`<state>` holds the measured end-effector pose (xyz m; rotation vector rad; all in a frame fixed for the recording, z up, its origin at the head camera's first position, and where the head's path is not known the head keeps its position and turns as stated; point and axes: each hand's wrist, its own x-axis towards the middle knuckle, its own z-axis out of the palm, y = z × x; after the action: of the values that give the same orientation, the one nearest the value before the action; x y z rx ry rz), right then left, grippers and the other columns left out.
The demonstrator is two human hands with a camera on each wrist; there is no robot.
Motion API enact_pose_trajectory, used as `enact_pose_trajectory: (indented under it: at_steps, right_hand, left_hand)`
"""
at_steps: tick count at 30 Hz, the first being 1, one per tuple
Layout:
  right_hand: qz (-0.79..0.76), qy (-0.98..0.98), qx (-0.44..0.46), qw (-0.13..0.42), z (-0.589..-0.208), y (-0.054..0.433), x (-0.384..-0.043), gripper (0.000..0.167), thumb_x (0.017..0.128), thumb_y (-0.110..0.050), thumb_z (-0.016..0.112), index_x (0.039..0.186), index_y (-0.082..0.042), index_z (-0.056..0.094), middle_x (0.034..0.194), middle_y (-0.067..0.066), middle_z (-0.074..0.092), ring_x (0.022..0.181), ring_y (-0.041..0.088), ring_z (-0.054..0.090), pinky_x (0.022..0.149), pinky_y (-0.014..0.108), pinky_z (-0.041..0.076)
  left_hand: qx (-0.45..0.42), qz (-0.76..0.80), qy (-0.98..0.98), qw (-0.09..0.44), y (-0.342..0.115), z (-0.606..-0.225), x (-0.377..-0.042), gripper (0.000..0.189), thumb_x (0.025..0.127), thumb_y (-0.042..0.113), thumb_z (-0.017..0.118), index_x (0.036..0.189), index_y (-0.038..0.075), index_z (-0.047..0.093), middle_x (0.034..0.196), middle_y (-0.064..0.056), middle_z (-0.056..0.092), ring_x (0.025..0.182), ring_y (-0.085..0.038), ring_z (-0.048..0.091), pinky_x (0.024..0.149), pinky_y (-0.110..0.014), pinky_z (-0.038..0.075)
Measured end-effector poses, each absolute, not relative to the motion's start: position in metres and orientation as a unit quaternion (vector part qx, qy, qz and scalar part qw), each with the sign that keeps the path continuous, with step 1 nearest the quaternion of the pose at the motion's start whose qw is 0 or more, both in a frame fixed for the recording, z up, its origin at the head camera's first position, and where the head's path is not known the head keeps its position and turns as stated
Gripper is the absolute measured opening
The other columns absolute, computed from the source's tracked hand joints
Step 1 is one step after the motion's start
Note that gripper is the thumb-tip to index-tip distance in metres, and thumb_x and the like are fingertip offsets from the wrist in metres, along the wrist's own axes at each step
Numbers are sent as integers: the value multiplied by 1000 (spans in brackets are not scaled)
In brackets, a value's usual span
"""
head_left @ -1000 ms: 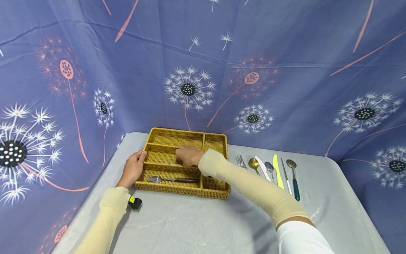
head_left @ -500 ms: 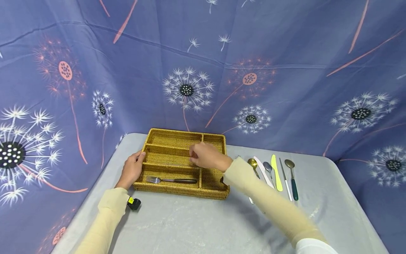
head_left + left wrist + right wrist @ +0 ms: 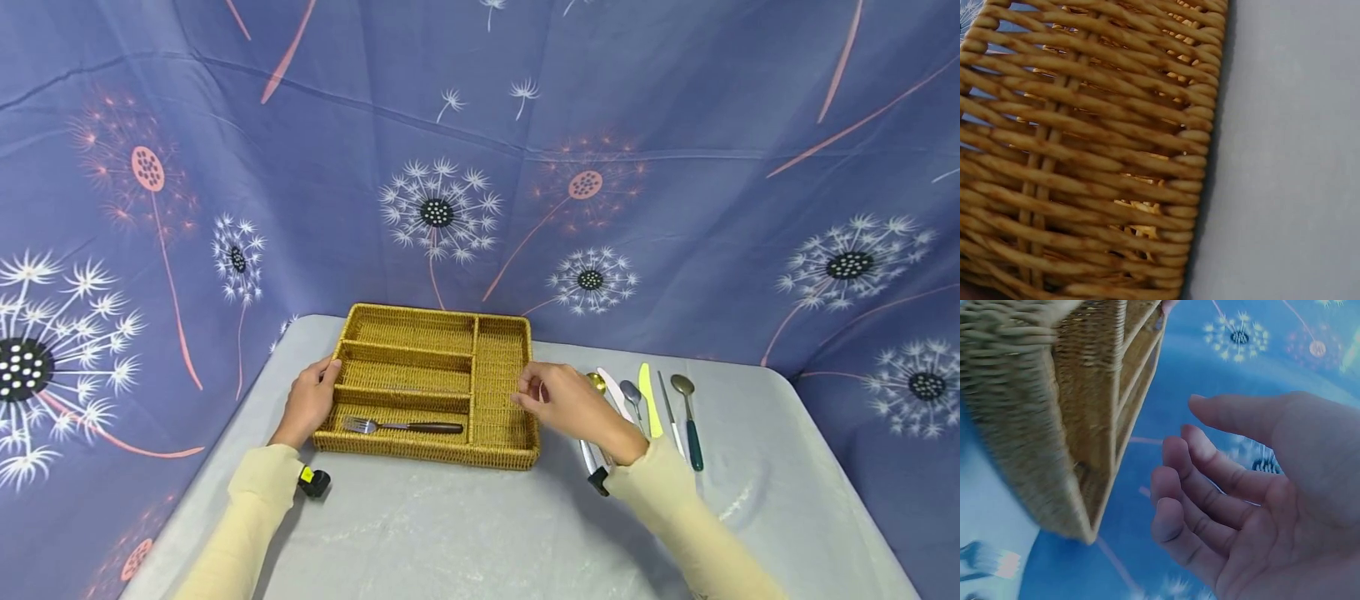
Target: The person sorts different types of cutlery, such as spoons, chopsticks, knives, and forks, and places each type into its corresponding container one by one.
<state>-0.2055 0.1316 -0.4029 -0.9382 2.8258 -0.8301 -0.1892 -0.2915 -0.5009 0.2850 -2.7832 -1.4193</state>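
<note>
Right of the wicker tray [image 3: 497,375], the right hand [image 3: 573,405] hides much of the gold spoon [image 3: 597,382], and the right-wrist view crops a blurred fork [image 3: 990,561] beside it.

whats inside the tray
A fork lies in the tray's front left compartment. The nearer lengthwise divider covers part of the middle compartment's floor; anything there can't be seen.
</note>
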Motion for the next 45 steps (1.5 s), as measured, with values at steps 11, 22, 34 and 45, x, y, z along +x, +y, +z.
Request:
enact_pose_trajectory:
  at_steps: [11, 22, 34, 45]
  right_hand:
    - [-314, 921, -229, 9, -432, 200, -175, 18, 98, -12, 80, 87, -16, 65, 73, -11, 59, 66, 4, 55, 60, 24, 47]
    - [-322, 933, -163, 12, -459, 243, -140, 14, 98, -12, 80, 91, -13, 68, 74, -10, 59, 67, 2, 54, 58, 23, 46]
    - [-308, 946, -94, 25, -476, 269, -116, 18, 98, -16, 82, 89, -10, 67, 74, -7, 59, 66, 3, 55, 56, 23, 45]
    - [-258, 966, -9, 32, -477, 318, -113, 24, 100, -26, 80, 96, -5, 69, 79, -2, 62, 74, 13, 61, 57, 27, 46]
  left_hand:
    - [95, -449, -889, 7, -293, -502, -191, 72, 117, 54, 27, 169, 6, 30, 167, -30, 37, 156, -51, 30, 126, -68, 25]
    - [90, -451, -888, 4, -293, -500, -192, 70, 117, 54, 28, 169, 7, 31, 168, -30, 36, 156, -51, 30, 126, -69, 25]
    - [92, -449, -889, 8, -293, -502, -192, 71, 117, 54, 28, 169, 6, 32, 167, -30, 37, 156, -51, 30, 127, -67, 25]
    - [95, -446, -890, 15, -292, -501, -191, 71, 117, 54, 28, 168, 6, 33, 165, -31, 39, 155, -51, 32, 127, -66, 25]
